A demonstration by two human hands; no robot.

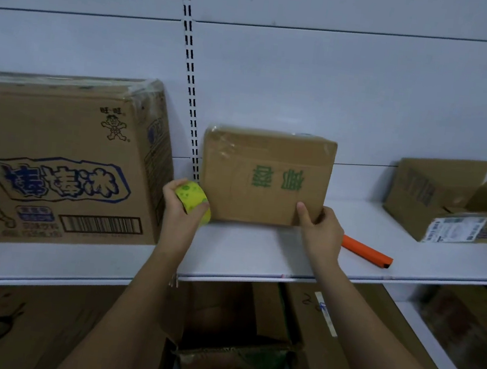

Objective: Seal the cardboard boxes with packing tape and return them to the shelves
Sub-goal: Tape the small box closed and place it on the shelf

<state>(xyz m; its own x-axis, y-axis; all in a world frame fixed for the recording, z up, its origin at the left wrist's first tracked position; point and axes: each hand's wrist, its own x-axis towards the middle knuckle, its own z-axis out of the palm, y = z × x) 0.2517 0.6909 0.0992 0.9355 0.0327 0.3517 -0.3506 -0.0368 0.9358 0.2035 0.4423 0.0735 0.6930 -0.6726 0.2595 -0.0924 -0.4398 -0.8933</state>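
Both forearms are reaching up: left hand (180,204) is gripping a tape roll (193,201) (partly hidden), right hand (319,228) is clasping the box (264,177) corner on the shelf (258,256).

Brown box (264,177) with green characters; yellow tape roll (193,201) with green spots; orange cutter (366,253), black-tipped; white shelf (258,259); big brown carton (57,160) printed blue and black.

The single head-worn wide-angle camera looks forward and slightly down from close in front of a white metal shelf (258,256) that crosses the middle of the frame, white back panel above, lower shelves at the bottom, both forearms reaching up from the lower edge.
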